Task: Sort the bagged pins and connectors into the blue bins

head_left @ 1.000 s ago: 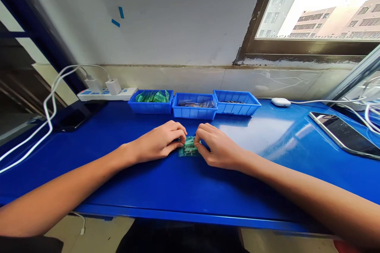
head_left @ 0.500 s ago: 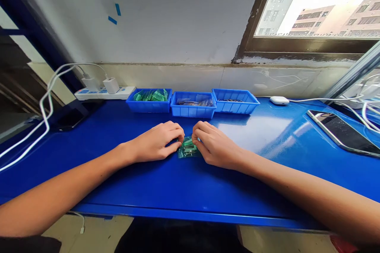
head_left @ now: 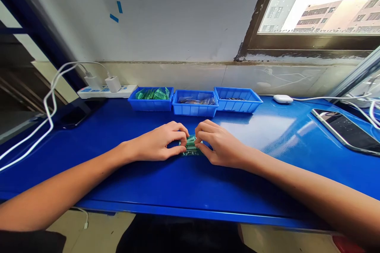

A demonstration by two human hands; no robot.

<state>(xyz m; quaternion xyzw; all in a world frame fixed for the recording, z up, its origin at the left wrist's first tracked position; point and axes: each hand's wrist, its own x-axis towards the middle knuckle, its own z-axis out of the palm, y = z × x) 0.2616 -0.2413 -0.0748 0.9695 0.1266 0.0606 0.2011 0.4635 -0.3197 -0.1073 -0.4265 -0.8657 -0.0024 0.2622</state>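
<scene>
A small green-tinted clear plastic bag (head_left: 192, 151) lies on the blue table, with slim pieces inside that I cannot make out. On its left side my left hand (head_left: 166, 141) is closed, thumb and curled fingers at the bag's edge. From the right, my right hand (head_left: 218, 142) grips the same bag, fingers bent over its upper part and thumb tucked against it. Both sets of fingertips partly cover the bag, and they sit close together.
Behind my hands stand a blue bin (head_left: 151, 104) of green bags, a middle bin (head_left: 194, 110) of clear packets and a right bin (head_left: 239, 106) with small dark pieces. A phone (head_left: 347, 130) lies right; a white power strip (head_left: 108, 91) and cables stand left.
My fingertips have moved inward over the bag, and both thumbs now lie lower on its sides. The bag stays in place on the table.
</scene>
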